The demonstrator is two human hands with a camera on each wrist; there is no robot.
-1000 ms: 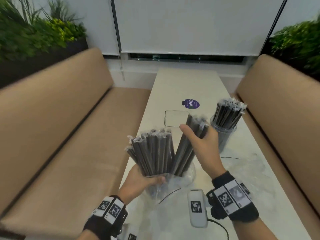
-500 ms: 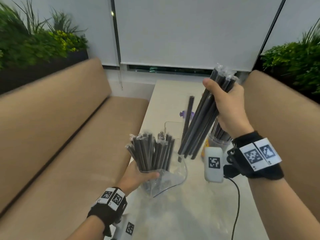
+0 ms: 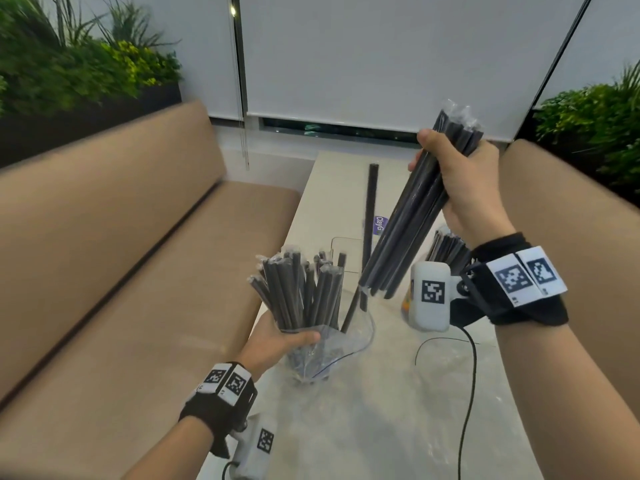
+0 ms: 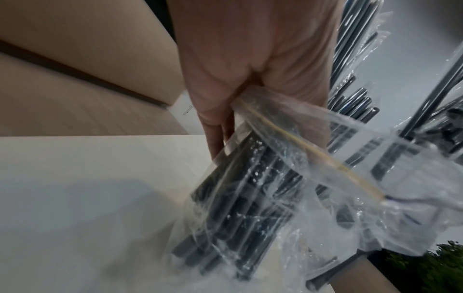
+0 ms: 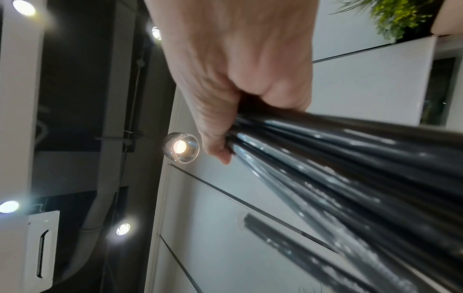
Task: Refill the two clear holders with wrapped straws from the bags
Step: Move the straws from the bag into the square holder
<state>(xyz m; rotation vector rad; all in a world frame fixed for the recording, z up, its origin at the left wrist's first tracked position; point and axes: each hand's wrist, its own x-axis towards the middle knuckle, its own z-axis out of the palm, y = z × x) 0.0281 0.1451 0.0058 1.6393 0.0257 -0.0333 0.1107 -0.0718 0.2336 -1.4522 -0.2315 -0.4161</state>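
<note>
My left hand grips an open clear bag of black wrapped straws just above the table's left edge. In the left wrist view the same left hand squeezes the bag around its straws. High over the table my right hand grips a slanting bundle of straws, its lower ends above the bag's mouth; the right wrist view shows that right hand closed round the bundle. One loose straw stands upright out of the bag. A clear holder stands beyond the bag.
A second holder's straw tops show behind my right wrist camera. Crumpled clear plastic and a black cable lie on the white table. A purple sticker marks its middle. Tan benches flank both sides.
My right hand has lifted its bundle up and to the right, out of the bag. One straw was left standing in the bag. The left hand still holds the bag.
</note>
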